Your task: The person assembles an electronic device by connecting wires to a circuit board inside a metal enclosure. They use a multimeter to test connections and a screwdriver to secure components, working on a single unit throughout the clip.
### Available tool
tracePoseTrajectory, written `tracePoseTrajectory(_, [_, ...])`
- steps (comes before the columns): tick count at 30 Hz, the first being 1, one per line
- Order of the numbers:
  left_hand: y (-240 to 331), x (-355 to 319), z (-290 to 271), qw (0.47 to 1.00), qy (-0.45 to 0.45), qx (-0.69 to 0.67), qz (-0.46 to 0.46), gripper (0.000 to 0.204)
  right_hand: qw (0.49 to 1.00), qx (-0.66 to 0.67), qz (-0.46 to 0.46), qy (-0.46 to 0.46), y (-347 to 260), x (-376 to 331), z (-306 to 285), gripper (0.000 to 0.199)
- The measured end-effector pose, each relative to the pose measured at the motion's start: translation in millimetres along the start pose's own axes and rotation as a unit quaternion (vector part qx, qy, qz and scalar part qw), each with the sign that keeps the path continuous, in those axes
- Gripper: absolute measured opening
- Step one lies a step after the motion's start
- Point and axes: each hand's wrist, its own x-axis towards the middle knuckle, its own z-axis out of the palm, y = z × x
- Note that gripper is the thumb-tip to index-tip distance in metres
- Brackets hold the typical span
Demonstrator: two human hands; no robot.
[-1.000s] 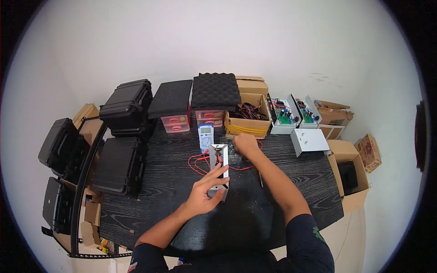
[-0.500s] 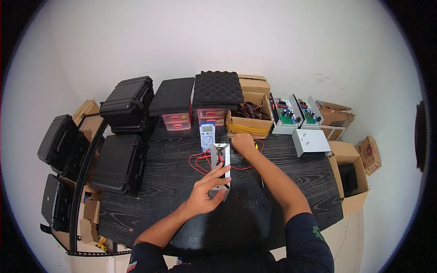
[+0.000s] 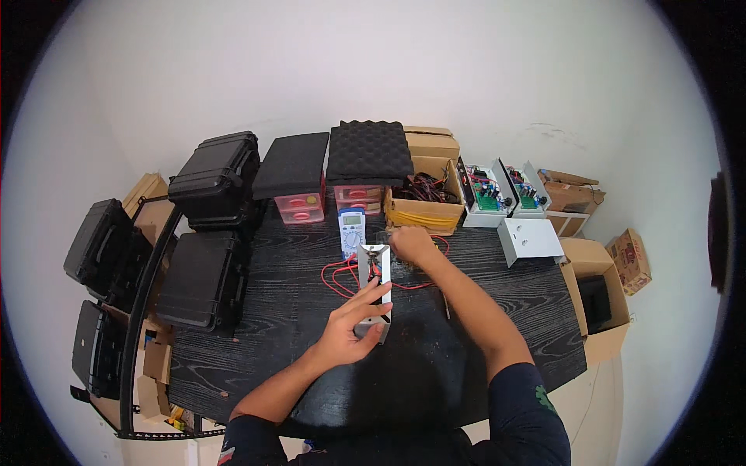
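Observation:
A narrow, open white metal case stands at the middle of the table, with red and dark wires inside. My left hand is closed around its near part, thumb on the near side and fingers across the opening. Just beyond the case and to its right is my right hand, fingers bent downward and closed; what they hold, if anything, is hidden. A small clear container sits by its fingertips. Behind the case lies a blue-and-white multimeter, and red test leads loop beside it.
A thin rod-like tool lies beside my right forearm. At the back are foam-topped red drawer units and a carton of cables. Open white cases with circuit boards stand right; black hard cases crowd the left.
My right hand has shifted very slightly left, staying beyond the case. The left hand keeps its hold on the case. The whole view has moved a little.

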Motion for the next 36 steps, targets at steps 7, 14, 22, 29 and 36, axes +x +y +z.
tracePoseTrajectory(7, [0, 2, 0, 1.0, -0.008, 0.008, -0.002, 0.029, 0.991, 0.09, -0.076, -0.064, 9, 4, 0, 0.017])
tracePoseTrajectory(14, [0, 0, -2, 1.0, -0.006, 0.013, -0.003, 0.028, 0.994, 0.094, 0.004, -0.048, 6, 7, -6, 0.013])
tracePoseTrajectory(22, [-2, 0, 0, 1.0, -0.007, 0.011, 0.001, 0.027, 0.998, 0.044, 0.033, -0.031, 21, 7, -13, 0.015])
tracePoseTrajectory(29, [0, -1, -2, 1.0, -0.007, 0.014, -0.005, 0.027, 0.988, 0.057, 0.141, -0.03, 21, -3, -33, 0.022])
tracePoseTrajectory(36, [-2, 0, -1, 1.0, -0.008, 0.006, -0.002, 0.027, 0.966, 0.111, 0.192, -0.133, 22, -6, -21, 0.028])
